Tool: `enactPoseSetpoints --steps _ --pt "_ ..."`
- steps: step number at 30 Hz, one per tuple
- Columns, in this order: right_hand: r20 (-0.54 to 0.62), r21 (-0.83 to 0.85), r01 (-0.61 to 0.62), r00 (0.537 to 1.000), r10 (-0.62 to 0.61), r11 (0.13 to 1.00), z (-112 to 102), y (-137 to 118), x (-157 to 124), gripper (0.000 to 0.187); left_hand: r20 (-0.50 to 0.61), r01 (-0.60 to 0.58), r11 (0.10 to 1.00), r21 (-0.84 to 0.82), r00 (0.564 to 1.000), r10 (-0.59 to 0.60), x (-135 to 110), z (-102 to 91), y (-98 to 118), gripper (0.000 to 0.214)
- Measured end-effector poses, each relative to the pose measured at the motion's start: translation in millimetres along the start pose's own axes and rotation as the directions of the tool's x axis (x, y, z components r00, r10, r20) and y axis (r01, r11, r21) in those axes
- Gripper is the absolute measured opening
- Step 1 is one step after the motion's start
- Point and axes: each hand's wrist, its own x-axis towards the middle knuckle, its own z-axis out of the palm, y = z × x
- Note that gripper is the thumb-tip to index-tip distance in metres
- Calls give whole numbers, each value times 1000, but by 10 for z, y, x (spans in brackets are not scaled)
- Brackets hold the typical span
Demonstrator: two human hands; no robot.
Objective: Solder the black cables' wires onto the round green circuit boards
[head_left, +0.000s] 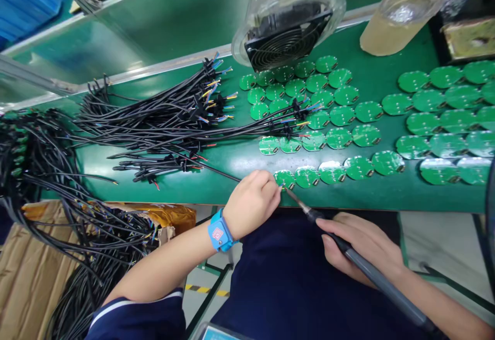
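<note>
My left hand (253, 200) is closed at the table's front edge, with a blue band around its wrist. A black cable (222, 173) runs into its fingers, and the cable's end lies beside a round green circuit board (284, 178). My right hand (358, 244) grips the dark handle of a soldering iron (381, 279). The iron's tip points left and up, at the lower edge of that board, close to my left fingertips. Whether the tip touches a wire or the board is too small to tell. More green boards (331, 172) continue the row to the right.
Bundles of black cables (154, 118) with coloured wire ends cover the table's left side. Behind the board rows stands a fan (288, 43) in a clear hood. A cloudy plastic cup (398, 20) is at the back right. Below left, a cardboard box (36, 262) holds more cables.
</note>
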Motion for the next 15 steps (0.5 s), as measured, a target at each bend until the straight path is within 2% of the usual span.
enactPoseSetpoints --steps 3,7,15 --pt "-6 -23 -45 999 45 999 -59 -1 3 19 4 -1 1000 0 1000 1 3 -4 -2 20" --pt "-14 -35 -48 999 47 998 -121 -4 62 19 14 -5 1000 3 1000 5 6 -11 -2 21" --pt "68 33 -12 998 10 999 -31 -22 111 23 19 6 1000 -1 1000 -6 -2 -19 8 20"
